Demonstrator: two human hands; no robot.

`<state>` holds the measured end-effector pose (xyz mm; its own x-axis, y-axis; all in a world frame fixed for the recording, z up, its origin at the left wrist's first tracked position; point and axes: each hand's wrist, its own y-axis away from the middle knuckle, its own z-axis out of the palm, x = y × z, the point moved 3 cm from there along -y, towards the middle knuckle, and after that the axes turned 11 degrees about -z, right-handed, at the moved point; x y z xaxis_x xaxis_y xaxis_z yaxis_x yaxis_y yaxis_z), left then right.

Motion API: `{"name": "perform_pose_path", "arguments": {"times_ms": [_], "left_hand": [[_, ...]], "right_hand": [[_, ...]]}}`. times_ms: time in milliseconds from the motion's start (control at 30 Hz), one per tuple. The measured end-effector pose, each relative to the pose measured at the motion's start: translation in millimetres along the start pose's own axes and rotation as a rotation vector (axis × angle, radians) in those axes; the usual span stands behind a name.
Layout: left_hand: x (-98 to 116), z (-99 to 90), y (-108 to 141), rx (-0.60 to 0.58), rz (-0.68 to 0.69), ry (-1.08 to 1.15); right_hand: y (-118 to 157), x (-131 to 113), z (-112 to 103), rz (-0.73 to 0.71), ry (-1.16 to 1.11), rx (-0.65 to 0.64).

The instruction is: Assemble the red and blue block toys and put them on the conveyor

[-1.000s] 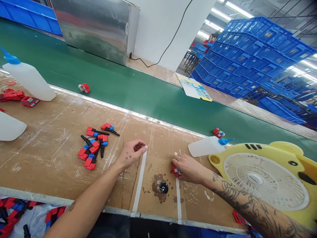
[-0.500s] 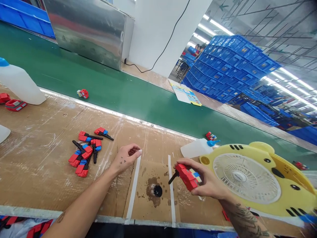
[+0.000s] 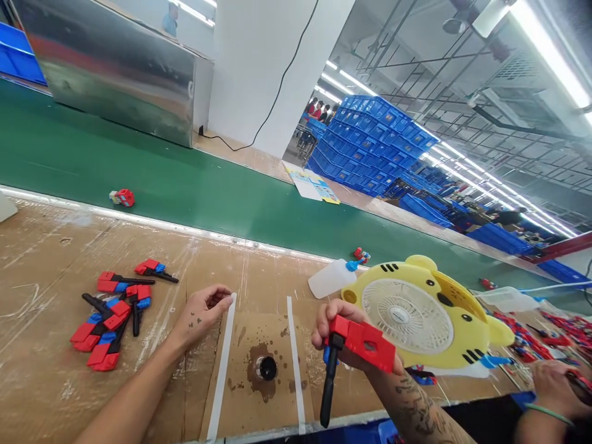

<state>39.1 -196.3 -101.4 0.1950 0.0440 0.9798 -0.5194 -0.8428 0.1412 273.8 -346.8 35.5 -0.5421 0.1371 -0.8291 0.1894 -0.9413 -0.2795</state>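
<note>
My right hand [image 3: 342, 327] is closed around a red plastic toy part [image 3: 363, 342] with a black rod [image 3: 328, 385] pointing down towards me. A little blue shows behind it. My left hand [image 3: 208, 311] rests over the cardboard beside a strip of white tape [image 3: 222, 370]. Its fingers curl loosely with a gap to the thumb, and nothing shows in them. Between my hands stands a small round pot with a black top [image 3: 267, 368], wet spots around it. Left of my left hand lies a loose pile of red, blue and black toy parts [image 3: 111, 314].
A white squeeze bottle [image 3: 330, 279] and a yellow animal-faced fan [image 3: 416, 314] stand to the right. Beyond the cardboard runs a green belt [image 3: 176, 185] carrying a red toy piece [image 3: 124, 197]. Another person's hand [image 3: 555, 388] is at the far right.
The view has swung right, bringing another person's hand into sight. My right hand has turned the toy part so its black rod points down towards me. The left hand has hardly moved.
</note>
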Motion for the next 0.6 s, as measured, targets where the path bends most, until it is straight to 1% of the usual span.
{"name": "perform_pose_path", "arguments": {"times_ms": [100, 233, 333, 433, 500, 533, 600], "left_hand": [[0.4, 0.4, -0.1, -0.002, -0.002, -0.005], [-2.0, 1.0, -0.9, 0.012, -0.012, -0.037], [-4.6, 0.6, -1.9, 0.020, -0.005, -0.048], [-4.1, 0.1, -1.5, 0.017, 0.021, -0.059], [1.7, 1.9, 2.1, -0.007, 0.085, -0.115], [6.8, 4.2, 5.8, -0.028, 0.147, -0.178], [19.1, 12.3, 17.0, -0.077, 0.317, -0.386]], "right_hand": [[0.1, 2.0, -2.5, 0.009, -0.059, -0.011], [-4.0, 3.2, -0.5, -0.029, -0.117, -0.125], [-5.3, 4.9, -0.4, -0.028, -0.113, -0.188], [-6.0, 7.1, -3.4, -0.012, -0.088, -0.215], [-7.4, 7.8, -7.2, -0.006, -0.054, -0.206], [-8.7, 7.8, -9.8, -0.002, -0.033, -0.192], [-12.3, 6.4, -17.2, 0.013, 0.019, -0.130]]}}
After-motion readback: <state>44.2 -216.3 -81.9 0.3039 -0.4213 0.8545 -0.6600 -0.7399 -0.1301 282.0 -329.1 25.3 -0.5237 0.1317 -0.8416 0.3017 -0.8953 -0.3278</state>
